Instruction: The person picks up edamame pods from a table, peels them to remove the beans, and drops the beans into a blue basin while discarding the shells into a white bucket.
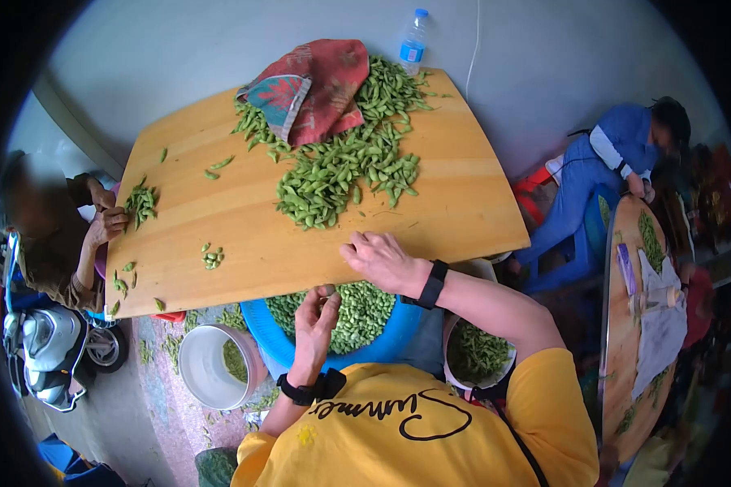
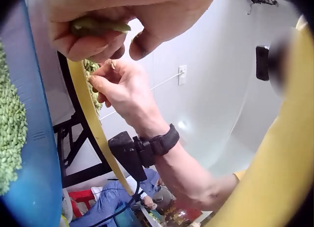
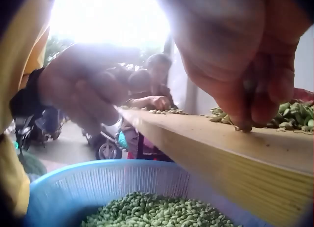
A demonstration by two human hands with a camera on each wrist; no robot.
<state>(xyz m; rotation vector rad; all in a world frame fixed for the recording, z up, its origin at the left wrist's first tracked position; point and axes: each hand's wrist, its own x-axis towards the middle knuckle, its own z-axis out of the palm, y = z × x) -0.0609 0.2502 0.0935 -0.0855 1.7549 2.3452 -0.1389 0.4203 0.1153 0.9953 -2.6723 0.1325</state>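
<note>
My left hand (image 1: 315, 323) is raised over the blue basin (image 1: 413, 329), just off the front edge of the wooden table. It holds a green soybean pod (image 2: 95, 26) between its curled fingers and thumb. Shelled green beans (image 3: 162, 210) fill the basin below. Over the table's near edge is my right hand (image 1: 386, 261), fingers bent and fingertips down at the wood beside a small scrap. I cannot tell whether those fingertips pinch anything. A heap of pods (image 1: 317, 191) lies just beyond this hand.
A red patterned cloth (image 1: 321, 89) covers part of the heap; a water bottle (image 1: 414, 42) stands behind. Small bean groups (image 1: 212, 257) dot the tabletop (image 1: 244, 211). A white bucket (image 1: 211, 369) and a pod-filled bucket (image 1: 475, 353) flank the basin. Another person (image 1: 53, 219) works at the left end.
</note>
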